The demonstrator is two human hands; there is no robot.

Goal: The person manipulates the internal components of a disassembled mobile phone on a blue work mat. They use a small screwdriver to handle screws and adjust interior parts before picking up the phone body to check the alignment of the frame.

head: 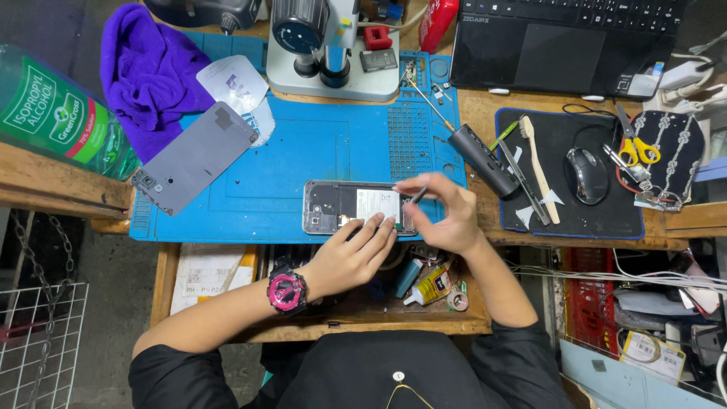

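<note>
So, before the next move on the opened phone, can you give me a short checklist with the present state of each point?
1. Opened phone lies flat on the blue work mat: ok.
2. Left hand steadies the phone's near edge with its fingertips: ok.
3. Right hand holds a thin dark tool over the phone: ok.
4. Tool tip seated on the right part: cannot tell.
5. Removed grey back cover lies apart from the phone, on the mat: ok.
6. Black-handled screwdriver within reach: ok.
</note>
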